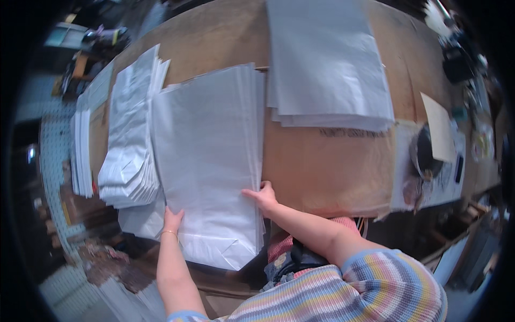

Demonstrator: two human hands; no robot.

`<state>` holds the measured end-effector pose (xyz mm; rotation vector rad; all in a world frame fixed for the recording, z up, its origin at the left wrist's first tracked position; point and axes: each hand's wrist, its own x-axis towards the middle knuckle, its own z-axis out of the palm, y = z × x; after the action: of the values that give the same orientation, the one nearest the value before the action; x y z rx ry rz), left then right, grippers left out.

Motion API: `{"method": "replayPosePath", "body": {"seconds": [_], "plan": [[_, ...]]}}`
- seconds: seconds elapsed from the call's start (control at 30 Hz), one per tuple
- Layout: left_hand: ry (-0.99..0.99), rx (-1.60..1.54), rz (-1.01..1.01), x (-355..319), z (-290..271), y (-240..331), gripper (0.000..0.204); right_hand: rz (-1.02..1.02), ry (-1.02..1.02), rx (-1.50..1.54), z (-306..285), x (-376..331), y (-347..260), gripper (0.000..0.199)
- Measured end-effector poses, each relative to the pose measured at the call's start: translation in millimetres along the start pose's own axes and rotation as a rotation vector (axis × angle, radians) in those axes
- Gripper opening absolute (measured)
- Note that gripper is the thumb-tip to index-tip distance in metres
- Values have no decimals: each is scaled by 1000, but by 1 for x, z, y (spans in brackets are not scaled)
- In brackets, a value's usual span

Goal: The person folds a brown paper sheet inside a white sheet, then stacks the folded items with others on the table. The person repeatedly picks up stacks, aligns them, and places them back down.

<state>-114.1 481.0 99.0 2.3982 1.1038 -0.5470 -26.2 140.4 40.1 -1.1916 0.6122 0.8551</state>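
Note:
A stack of flat white bags (206, 145) lies lengthwise in front of me, its folded bottom end hanging over the near edge of the table. My left hand (173, 219) grips the stack's left edge near the bottom, thumb on top and the other fingers hidden. On the opposite edge, a little farther up, my right hand (261, 197) holds the stack with its thumb across the top sheet and its fingers at the side. Just left of this stack is a bundle of folded white bags (129, 139), its layered ends fanned toward me.
A large pile of white sheets or bags (330, 64) covers the far middle of the brown table (214, 40). More white stacks (81, 153) stand at the left edge. To the right are a dark round object (426, 153), a tan card (437, 126) and papers (456, 180).

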Motion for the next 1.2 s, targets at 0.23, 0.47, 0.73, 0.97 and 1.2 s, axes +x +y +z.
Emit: {"method": "replayPosePath", "body": {"seconds": [0.23, 0.47, 0.73, 0.97, 1.2], "plan": [[-340, -81, -368, -29, -43, 37, 83, 171, -240, 169, -39, -17, -11, 29], [-314, 510, -156, -7, 7, -4, 105, 268, -247, 99, -84, -35, -13, 28], [-516, -1077, -277, -21, 49, -28, 73, 268, -139, 41, -77, -43, -17, 23], [-497, -786, -206, -43, 8, 9, 54, 177, -20, 115, -75, -42, 0, 35], [-13, -229, 254, -156, -190, 147, 37, 318, -209, 450, 36, 2, -22, 50]]}}
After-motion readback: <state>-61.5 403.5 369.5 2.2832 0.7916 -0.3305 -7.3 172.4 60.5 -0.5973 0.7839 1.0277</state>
